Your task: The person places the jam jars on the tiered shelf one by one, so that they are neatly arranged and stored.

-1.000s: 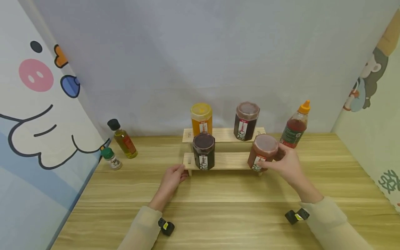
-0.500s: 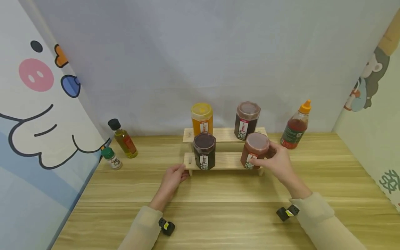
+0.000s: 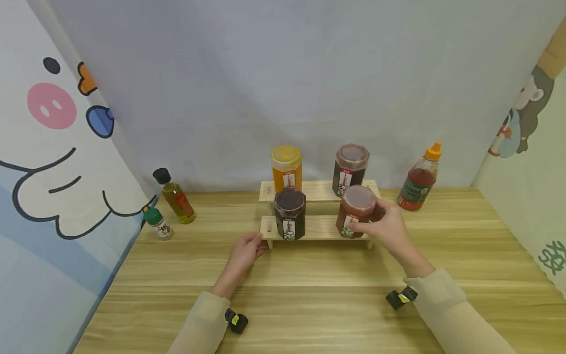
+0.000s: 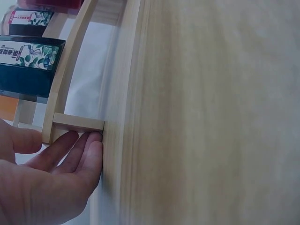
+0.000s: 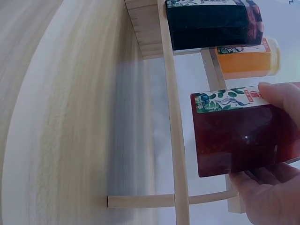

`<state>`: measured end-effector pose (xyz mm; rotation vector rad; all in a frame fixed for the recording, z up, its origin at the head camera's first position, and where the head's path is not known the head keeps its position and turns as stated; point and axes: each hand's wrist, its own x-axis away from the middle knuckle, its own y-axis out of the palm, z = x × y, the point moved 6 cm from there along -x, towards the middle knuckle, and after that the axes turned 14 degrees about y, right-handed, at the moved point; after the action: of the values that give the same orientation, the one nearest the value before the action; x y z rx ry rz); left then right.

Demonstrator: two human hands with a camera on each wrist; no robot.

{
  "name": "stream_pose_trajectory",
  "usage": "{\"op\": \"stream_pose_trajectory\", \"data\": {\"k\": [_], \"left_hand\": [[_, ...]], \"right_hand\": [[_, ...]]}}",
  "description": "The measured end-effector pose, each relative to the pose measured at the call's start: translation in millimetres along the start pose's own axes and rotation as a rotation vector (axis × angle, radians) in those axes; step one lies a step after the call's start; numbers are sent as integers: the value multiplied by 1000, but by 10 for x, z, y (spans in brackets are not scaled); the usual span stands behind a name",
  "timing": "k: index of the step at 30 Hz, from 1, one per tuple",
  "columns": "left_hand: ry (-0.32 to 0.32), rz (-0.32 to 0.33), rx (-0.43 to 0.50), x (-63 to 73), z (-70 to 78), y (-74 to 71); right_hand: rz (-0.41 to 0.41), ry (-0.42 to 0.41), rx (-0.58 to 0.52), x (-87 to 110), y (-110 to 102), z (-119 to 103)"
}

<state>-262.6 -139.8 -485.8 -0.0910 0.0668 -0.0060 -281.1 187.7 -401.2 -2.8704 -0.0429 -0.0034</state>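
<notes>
My right hand (image 3: 391, 231) grips a jar of red jam (image 3: 355, 211) by its right side, at the right end of the lower step of a small two-step wooden rack (image 3: 320, 227). In the right wrist view the jar's base (image 5: 199, 136) appears slightly apart from the step's board. My left hand (image 3: 243, 250) holds the rack's left end; in the left wrist view, the thumb lies by the board and the fingers touch the rack's leg (image 4: 77, 123). A dark jar (image 3: 289, 216) stands on the lower step's left. Behind are a yellow jar (image 3: 286, 164) and another dark jar (image 3: 351, 169).
A red sauce bottle (image 3: 417, 182) with an orange cap stands right of the rack. To the left are an oil bottle (image 3: 177, 196) and a green-capped shaker (image 3: 158, 224). A pale cloth wall (image 3: 221, 98) rises behind the wooden table (image 3: 309, 305).
My right hand has moved left with the red jam jar, away from the sauce bottle and over the lower step. My left hand has stayed at the rack's end.
</notes>
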Motion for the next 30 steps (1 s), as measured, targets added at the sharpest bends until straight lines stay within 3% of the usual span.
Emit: {"op": "stream_pose_trajectory", "data": {"k": [18,30], "left_hand": [[-5,6,4,-22,10,16],[-11,17,5,-12,-13,1]], "right_hand": [[12,15,29,-35,19,-13],[-5,101,63,-52,55,80]]}}
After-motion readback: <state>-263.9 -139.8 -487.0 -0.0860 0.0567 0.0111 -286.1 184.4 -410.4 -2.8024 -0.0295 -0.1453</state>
